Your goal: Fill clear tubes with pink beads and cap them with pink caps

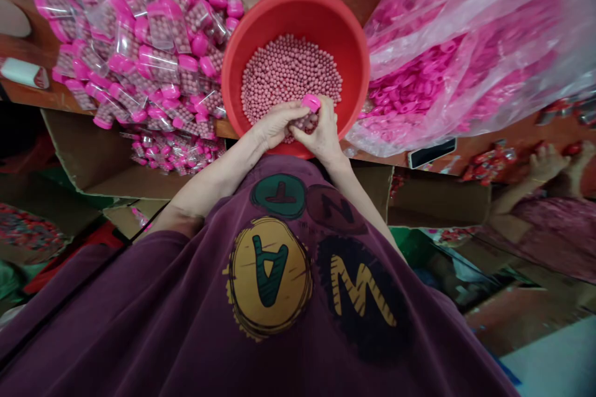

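Over the near side of a red bowl [358, 43] that holds many small pink beads [293, 71], my two hands meet around a small clear container with a bright pink cap [311, 102]. My left hand [282, 124] has its fingers closed on the container from the left. From the right, the fingers of my right hand [323, 130] are bent around the cap and the container's side. My fingers hide most of the container's body.
Bead-filled containers with pink caps [158, 65] are heaped left of the bowl, above an open cardboard box [79, 155]. On the right lie a plastic bag of pink parts [419, 80], a phone [432, 153] and another person's hands [549, 164].
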A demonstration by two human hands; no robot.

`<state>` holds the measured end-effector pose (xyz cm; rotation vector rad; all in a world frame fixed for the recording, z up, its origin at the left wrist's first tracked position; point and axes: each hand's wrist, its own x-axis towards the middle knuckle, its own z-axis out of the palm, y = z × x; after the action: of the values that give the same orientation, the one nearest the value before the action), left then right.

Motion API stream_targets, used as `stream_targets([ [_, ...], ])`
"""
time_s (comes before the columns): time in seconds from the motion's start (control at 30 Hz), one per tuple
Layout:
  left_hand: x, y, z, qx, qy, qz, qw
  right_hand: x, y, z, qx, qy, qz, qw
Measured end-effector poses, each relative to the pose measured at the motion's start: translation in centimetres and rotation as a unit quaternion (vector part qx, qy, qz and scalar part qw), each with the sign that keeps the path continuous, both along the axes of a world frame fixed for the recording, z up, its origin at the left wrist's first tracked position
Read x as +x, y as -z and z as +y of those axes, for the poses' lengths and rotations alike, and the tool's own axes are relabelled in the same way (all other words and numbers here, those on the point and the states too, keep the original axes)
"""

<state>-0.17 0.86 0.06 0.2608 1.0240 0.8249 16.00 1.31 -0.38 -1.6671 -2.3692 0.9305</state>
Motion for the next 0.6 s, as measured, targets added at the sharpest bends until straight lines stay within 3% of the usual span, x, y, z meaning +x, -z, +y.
stream_targets([
  [0.13,0.5,-0.4,0.3,0.060,-0.022,0.086,0.994,0.6,-1.1,0.3,0.006,-0.011,-0.047,0.999],
  [0.23,1.2,-0.6,0.4,0.118,-0.024,0.203,0.972,0.6,-1.9,0.5,-0.005,-0.023,-0.077,0.997],
  [0.3,1.4,-0.6,0.5,0.128,-0.014,0.231,0.964,0.5,-2.3,0.5,-0.003,-0.025,-0.084,0.996],
  [0.47,0.7,-1.5,0.4,0.052,0.013,0.059,0.997,0.8,-2.9,0.1,0.000,0.002,-0.035,0.999],
  [0.6,0.0,-2.7,0.3,0.038,0.025,-0.012,0.999,1.4,-3.5,0.4,-0.003,-0.006,0.028,1.000],
])
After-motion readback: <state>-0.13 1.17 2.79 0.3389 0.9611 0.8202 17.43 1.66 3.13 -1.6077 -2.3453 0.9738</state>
